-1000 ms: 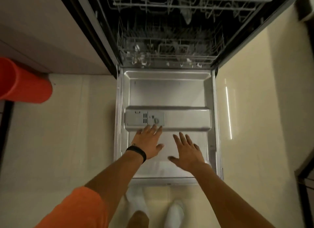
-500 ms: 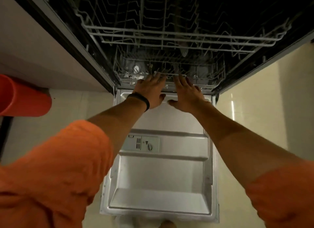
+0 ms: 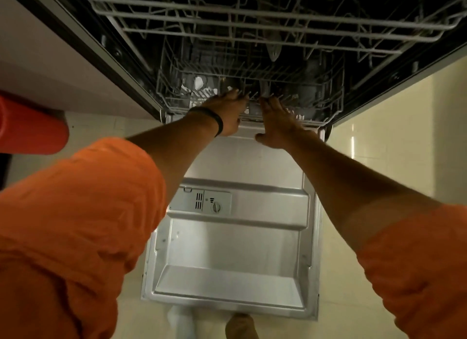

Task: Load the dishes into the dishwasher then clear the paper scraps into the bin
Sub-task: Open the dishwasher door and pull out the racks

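Hands at lower rack front edge | left hand (image 3: pixel 227 113) laid flat, fingers spread, nothing gripped | right hand (image 3: pixel 278 122) likewise spread, level with it | lower rack (image 3: pixel 316 96) lies just beyond fingertips inside dishwasher, front rail running left-right, grey wire, seemingly unloaded | door (image 3: pixel 232 250) lowered flat toward viewer | dishes not seen

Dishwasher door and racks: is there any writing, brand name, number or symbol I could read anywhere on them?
No words, brand names or numbers can be read in this view.
Detergent dispenser on the open door: small dark marks above the round knob, too small and blurred to read.
Lower rack and upper rack: no lettering shows.
Black wristband on the left hand: no writing shows.
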